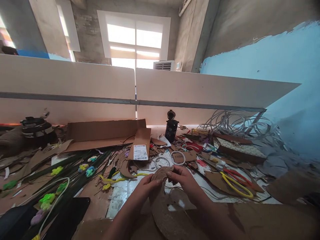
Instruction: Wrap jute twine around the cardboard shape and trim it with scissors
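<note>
Beyond the cluttered table (pixel 120 197) stands a pale partition (pixel 170 88), and behind it is a bright window (pixel 135 36). On the far side one sees an opened box (pixel 106 133) at left and a black bottle (pixel 171 130) near the middle. Close to the person, in the centre, is a brown crescent (its surface looks ribbed, as wound with cord) (pixel 158 206). The left hand (pixel 148 184) has its fingers closed on the left edge of it, and the right hand (pixel 183 177) pinches the upper tip. If the lower part rests on something, I cannot tell.

In my judgement, the ribbed rows at the tip could slide loose, if the right pinch becomes weak. Also, a far reach could push the two rings (pixel 185 158), which lie just past the hands. At right, the yellow handle (pixel 236 187) sticks out, so a wide elbow or sleeve might catch it.
</note>
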The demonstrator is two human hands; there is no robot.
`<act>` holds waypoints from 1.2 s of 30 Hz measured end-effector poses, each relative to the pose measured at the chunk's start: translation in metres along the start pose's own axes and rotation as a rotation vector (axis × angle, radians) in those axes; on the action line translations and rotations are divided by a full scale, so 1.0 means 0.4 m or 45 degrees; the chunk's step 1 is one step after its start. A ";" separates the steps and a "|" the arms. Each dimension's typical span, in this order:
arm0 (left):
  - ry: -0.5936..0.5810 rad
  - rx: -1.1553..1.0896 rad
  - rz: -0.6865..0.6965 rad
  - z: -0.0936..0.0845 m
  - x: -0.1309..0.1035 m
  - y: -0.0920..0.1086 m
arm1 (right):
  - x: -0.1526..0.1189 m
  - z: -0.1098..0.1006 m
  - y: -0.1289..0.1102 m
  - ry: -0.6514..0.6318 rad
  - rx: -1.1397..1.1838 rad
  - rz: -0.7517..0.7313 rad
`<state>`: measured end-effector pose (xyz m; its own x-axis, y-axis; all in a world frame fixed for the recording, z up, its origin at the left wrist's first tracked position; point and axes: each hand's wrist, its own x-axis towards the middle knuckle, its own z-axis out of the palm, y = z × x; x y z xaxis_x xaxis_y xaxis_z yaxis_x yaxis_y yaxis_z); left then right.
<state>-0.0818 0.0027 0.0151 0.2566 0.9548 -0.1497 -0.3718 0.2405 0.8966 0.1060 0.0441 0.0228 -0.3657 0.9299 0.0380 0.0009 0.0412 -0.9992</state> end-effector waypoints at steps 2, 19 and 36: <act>-0.020 0.037 0.005 -0.003 0.002 0.000 | 0.003 -0.008 0.006 0.011 -0.006 0.015; 0.025 0.059 0.014 0.003 -0.001 0.004 | -0.002 0.001 0.014 0.106 0.067 0.067; 0.082 0.205 0.006 -0.026 0.017 -0.002 | 0.005 -0.032 0.003 0.259 -0.011 0.075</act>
<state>-0.0888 0.0106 0.0089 0.1957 0.9663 -0.1672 -0.2238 0.2101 0.9517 0.1173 0.0506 0.0220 -0.1694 0.9854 -0.0171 0.0248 -0.0131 -0.9996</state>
